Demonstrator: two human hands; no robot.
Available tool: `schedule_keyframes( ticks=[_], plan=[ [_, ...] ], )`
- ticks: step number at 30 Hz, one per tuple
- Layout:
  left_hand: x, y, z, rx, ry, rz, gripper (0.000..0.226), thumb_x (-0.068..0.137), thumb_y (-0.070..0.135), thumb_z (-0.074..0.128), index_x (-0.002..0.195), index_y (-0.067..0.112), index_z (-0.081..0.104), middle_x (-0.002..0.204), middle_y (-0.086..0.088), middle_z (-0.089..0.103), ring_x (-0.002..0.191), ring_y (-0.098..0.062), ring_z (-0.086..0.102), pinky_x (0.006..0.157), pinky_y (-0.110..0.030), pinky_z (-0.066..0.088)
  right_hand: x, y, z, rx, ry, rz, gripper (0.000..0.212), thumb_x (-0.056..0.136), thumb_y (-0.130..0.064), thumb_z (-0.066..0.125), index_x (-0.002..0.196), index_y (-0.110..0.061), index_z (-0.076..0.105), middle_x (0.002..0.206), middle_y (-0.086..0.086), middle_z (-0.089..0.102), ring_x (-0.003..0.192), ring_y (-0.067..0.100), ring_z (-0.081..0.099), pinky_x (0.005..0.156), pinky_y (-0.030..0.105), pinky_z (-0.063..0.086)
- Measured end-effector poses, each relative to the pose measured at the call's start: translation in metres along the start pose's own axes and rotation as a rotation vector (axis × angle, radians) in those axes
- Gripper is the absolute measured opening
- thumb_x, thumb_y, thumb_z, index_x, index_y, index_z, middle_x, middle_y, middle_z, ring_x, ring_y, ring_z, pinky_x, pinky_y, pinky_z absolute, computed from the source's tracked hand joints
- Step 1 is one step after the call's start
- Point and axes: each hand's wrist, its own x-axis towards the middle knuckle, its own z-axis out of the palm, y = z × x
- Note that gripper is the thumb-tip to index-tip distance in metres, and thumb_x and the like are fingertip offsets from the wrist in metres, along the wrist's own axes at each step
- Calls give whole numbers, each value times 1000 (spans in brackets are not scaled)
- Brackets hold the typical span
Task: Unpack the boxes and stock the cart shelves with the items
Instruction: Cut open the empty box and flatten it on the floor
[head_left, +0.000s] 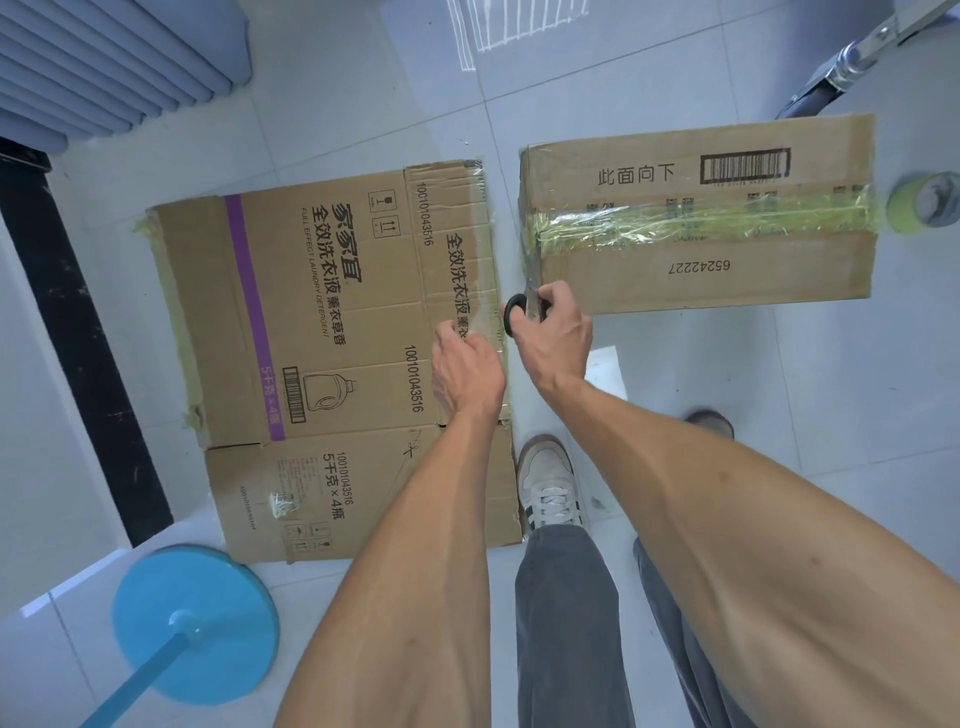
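Head view, looking down at a pale grey tiled floor (779, 415). Flattened brown corrugated cardboard detergent box (322, 332) lies on the floor left of centre, printed with black characters, a purple stripe and a bottle outline; creased, with clear glossy tape along its right edge and frayed greenish tape along its left edge. Left hand (467, 369) rests on the right edge of this flattened box, fingers curled down onto the taped strip; whether they pinch the tape cannot be told. Right hand (556, 338) grips black-handled scissors (522, 306), fingers wrapped through and around the loops; the metal blades point away from the person towards the near left corner of a sealed brown cardboard box (696, 218), which stands just right of the flattened one. The blade tips are hard to make out against the box edge. The sealed box has a wrinkled, yellowish-clear tape band across its top seam, a barcode and the number 65242227. A green tape roll (922, 202) sits at the frame's right edge, cut off. A round blue plastic base with a pole (195, 623) sits near bottom left. One white sneaker (548, 483) and grey trouser legs show below; the other shoe is mostly hidden by the right forearm.
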Motion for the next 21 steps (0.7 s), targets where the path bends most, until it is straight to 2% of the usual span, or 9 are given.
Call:
schedule_keyframes(
  ticks=[4, 7, 9, 12, 17, 21],
  plan=[
    [-3, 4, -3, -1, -1, 15, 42, 99, 24, 38, 139, 14, 43, 134, -13, 56, 118, -30, 52, 82, -34, 29, 0, -1, -4, 48, -12, 10, 20, 84, -32, 68, 88, -17, 56, 73, -2, 60, 77, 24, 56, 64, 30, 37],
    [-2, 9, -4, -10, -1, 26, 43, 100, 24, 37, 141, 13, 42, 136, -12, 54, 122, -29, 50, 89, -36, 34, 12, -7, -10, 68, -11, 2, 22, 82, -33, 74, 86, -20, 57, 67, -11, 56, 71, 18, 55, 61, 27, 38],
    [-2, 12, -2, -8, -3, 28, 43, 100, 25, 37, 141, 13, 41, 138, -11, 54, 123, -29, 50, 92, -38, 36, 21, -11, -12, 80, -18, 24, 23, 81, -34, 76, 87, -22, 57, 70, -14, 56, 75, 17, 58, 66, 28, 45],
    [-7, 11, 2, -10, -6, 30, 42, 101, 25, 37, 141, 14, 42, 137, -11, 54, 123, -30, 50, 93, -38, 36, 27, -15, -9, 111, -58, 74, 20, 82, -29, 75, 87, -20, 58, 81, 1, 66, 84, 28, 66, 75, 39, 55],
    [-18, 5, 8, 9, 4, 16, 41, 100, 25, 38, 140, 15, 44, 132, -11, 56, 118, -29, 50, 81, -33, 27, 27, -8, -13, -89, -20, 26, 11, 86, -15, 66, 97, -17, 63, 96, 2, 72, 91, 23, 63, 78, 24, 47],
    [-16, 1, 9, 10, 4, 11, 41, 101, 24, 37, 140, 13, 43, 133, -12, 55, 120, -28, 50, 83, -33, 28, 30, -10, -19, -125, -19, -32, 9, 86, -16, 64, 95, -15, 65, 94, 2, 72, 87, 22, 63, 73, 23, 46]
  ],
)
